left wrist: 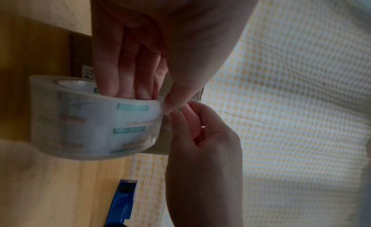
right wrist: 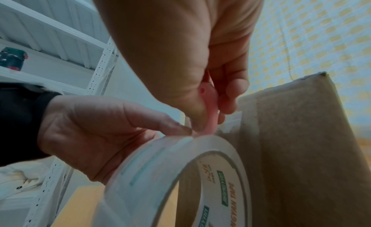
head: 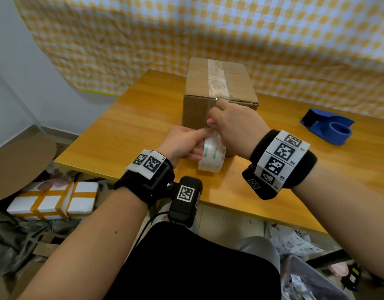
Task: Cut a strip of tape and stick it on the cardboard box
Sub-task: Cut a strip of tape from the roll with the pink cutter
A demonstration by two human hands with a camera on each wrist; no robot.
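While the roll of tape stands on edge just in front of the cardboard box, I judge that I am at the cutting step: tape runs up the near face of the box and over its top, and the strip looks not yet severed from the roll.

My left hand grips the roll, fingers pushed into its core and thumb pressing on the outer wrap at the top edge. My right hand is closed narrowly round a small pink cutter, pinched between thumb and forefinger, its lower end touching the tape right beside the left thumb, close against the front of the box. I cannot make out a blade (it is hidden by the fingers and the blur).

The next move, as I read it, calls for keeping the tape taut with the left grip while the cutter is drawn straight across the full width, clear of the left thumb, then smoothing the free end down onto the front of the box.

A blue tape dispenser sits on the counter well to the right of the box, apart from both hands.
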